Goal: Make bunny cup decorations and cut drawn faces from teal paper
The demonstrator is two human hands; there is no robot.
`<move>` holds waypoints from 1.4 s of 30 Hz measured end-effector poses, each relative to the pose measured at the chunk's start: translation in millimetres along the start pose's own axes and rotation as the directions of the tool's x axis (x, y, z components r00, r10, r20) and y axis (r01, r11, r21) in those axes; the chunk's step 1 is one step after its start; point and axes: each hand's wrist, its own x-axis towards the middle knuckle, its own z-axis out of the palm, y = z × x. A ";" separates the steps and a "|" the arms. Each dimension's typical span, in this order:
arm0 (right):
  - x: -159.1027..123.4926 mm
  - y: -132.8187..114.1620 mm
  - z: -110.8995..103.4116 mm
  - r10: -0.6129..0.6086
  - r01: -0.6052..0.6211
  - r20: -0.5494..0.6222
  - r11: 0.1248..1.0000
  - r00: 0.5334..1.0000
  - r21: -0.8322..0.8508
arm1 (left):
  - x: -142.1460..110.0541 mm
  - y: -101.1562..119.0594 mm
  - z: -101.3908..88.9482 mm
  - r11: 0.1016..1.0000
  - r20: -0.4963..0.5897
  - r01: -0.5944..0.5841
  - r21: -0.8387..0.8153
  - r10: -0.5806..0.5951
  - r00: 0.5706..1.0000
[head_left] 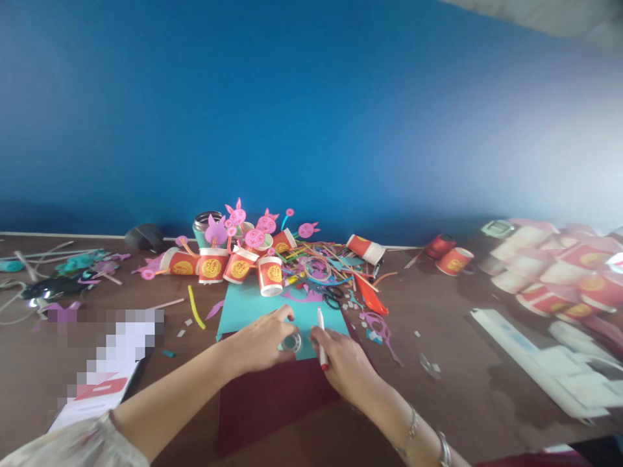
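Our brown worktop (448, 344) carries a dark red sheet (272, 405), partly under a turquoise sheet (243, 316). We also see paper cups (183, 263), a yellow strip (195, 308) and purple scraps (63, 313).

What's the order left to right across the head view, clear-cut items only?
Printed white sheet → yellow strip → clear tape roll → marker in the right hand → glossy orange-red piece → tilted cup → blurred cup pile.
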 end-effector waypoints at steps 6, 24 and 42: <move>-0.7 2.7 4.7 -0.002 0.002 -0.027 1.000 1.000 -0.002 | 3.5 -3.0 2.6 1.000 0.022 0.007 0.004 -0.007 1.000; -6.6 9.2 4.1 -0.043 0.069 -0.173 0.987 0.984 0.147 | 28.8 1.1 -19.4 0.990 0.181 -0.046 0.134 0.021 0.983; -23.5 -52.3 19.2 -0.332 0.380 -0.248 0.907 0.910 0.179 | 52.3 -7.7 -8.6 0.970 0.135 -0.133 0.202 0.107 0.985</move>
